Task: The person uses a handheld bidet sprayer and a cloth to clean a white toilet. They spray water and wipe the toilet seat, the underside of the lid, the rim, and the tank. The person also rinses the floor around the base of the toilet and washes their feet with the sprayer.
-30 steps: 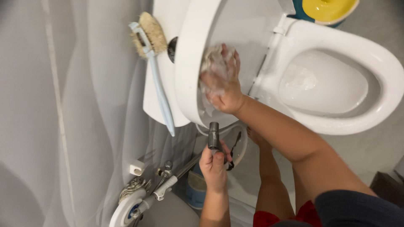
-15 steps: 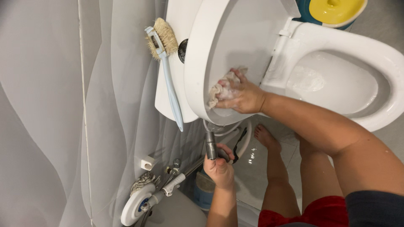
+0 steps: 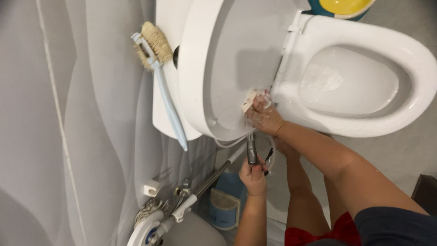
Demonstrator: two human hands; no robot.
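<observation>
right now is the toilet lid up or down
Up: the toilet lid stands raised off the seat, leaving the bowl uncovered.

Person's body, head view: both forearms bare to the elbow, no watch, rings or gloves seen. Right upper arm covered by a dark navy sleeve (image 3: 396,225) at 4 o'clock. Red shorts (image 3: 318,234) at 5 o'clock. Legs and one foot (image 3: 282,146) bare.

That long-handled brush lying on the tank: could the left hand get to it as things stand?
Probably not at once: the left hand grips a grey sprayer, while the brush lies uncovered on the tank.
</observation>
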